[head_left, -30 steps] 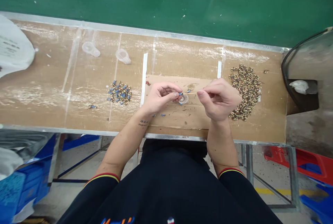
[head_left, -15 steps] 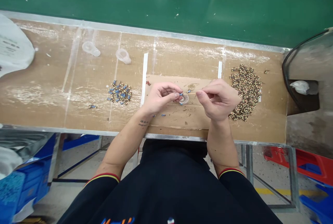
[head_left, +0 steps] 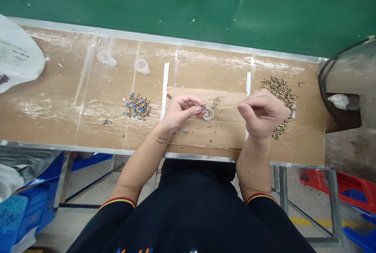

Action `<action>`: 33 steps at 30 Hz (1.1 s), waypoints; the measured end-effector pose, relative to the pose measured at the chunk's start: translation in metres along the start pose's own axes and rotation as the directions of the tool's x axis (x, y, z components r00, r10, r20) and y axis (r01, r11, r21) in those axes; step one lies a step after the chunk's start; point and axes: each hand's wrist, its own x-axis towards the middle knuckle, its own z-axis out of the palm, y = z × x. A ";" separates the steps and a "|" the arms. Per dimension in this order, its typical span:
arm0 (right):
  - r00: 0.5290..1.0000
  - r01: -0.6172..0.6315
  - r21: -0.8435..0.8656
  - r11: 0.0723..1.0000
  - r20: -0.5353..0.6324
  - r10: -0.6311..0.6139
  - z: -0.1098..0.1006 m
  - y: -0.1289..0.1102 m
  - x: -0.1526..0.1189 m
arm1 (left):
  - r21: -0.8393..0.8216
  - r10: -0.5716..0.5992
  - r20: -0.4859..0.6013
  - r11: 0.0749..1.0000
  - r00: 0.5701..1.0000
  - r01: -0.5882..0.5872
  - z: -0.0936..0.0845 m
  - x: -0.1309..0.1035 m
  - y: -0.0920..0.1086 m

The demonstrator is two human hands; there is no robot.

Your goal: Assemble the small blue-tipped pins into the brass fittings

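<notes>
My left hand (head_left: 185, 111) pinches a small blue-ended metal part (head_left: 203, 107) between thumb and fingertips, over a cardboard sheet (head_left: 226, 135). Just beside those fingertips sits a small clear round cup (head_left: 208, 114). My right hand (head_left: 264, 112) is closed on a thin pale wooden stick (head_left: 229, 107), whose tip points left toward the cup. Behind the cup lie another blue-ended part (head_left: 214, 105) and a yellowish smear (head_left: 217, 99). Two loose blue-ended parts (head_left: 185, 131) rest nearer the table's front edge.
A pile of brass-coloured parts (head_left: 282, 88) spreads out right, partly behind my right hand. Left lies a smaller heap of blue-ended parts (head_left: 137, 107). Two clear plastic cups (head_left: 141, 66) are at the back, a white bag (head_left: 20, 55) at far left, a black cable (head_left: 323, 76) at right.
My right hand has moved right with the stick, drawing its tip away from the part in my left hand. The left hand stays almost in place.
</notes>
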 end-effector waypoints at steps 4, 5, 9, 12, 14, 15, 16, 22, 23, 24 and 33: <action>0.906 -0.045 -0.048 0.998 0.419 0.061 -0.002 0.008 -0.001 | -0.029 -0.005 0.026 1.000 1.000 0.005 -0.002 -0.001 0.003; 0.853 -0.055 -0.085 0.995 0.514 0.091 0.001 0.009 -0.002 | -0.034 0.000 0.031 0.999 1.000 0.001 -0.003 -0.001 0.004; 0.674 -0.056 -0.134 0.989 0.726 0.136 0.008 0.010 -0.003 | -0.049 0.051 0.007 0.998 0.999 -0.050 -0.007 -0.001 0.005; 0.744 -0.104 -0.131 0.986 0.648 0.164 -0.005 0.016 0.000 | -0.066 0.074 -0.033 0.995 0.997 -0.076 -0.008 0.001 0.005; 0.900 -0.164 -0.220 0.962 0.366 0.238 -0.024 0.027 0.001 | -0.073 0.087 -0.071 0.993 0.994 -0.092 -0.008 0.003 0.005; 0.950 -0.212 -0.288 0.934 0.164 0.267 -0.036 0.036 0.001 | -0.070 0.093 -0.093 0.993 0.991 -0.100 -0.008 0.004 0.005; 0.960 -0.274 -0.357 0.893 -0.043 0.277 -0.049 0.045 -0.001 | -0.063 0.099 -0.112 0.992 0.989 -0.106 -0.007 0.005 0.004; 0.812 -0.564 -0.608 0.559 -0.288 0.507 -0.090 0.099 -0.021 | -0.054 0.100 -0.129 0.993 0.987 -0.108 -0.006 0.005 0.000; 0.807 -0.554 -0.635 0.539 -0.251 0.535 -0.088 0.104 -0.023 | -0.063 0.098 -0.131 0.992 0.987 -0.107 -0.006 0.005 -0.001; 0.808 -0.537 -0.658 0.528 -0.222 0.546 -0.085 0.107 -0.024 | -0.072 0.095 -0.135 0.992 0.986 -0.106 -0.006 0.004 -0.001; 0.693 -0.504 -0.784 0.364 -0.116 0.712 -0.062 0.101 -0.007 | -0.076 0.083 -0.142 0.993 0.986 -0.094 -0.005 0.003 0.003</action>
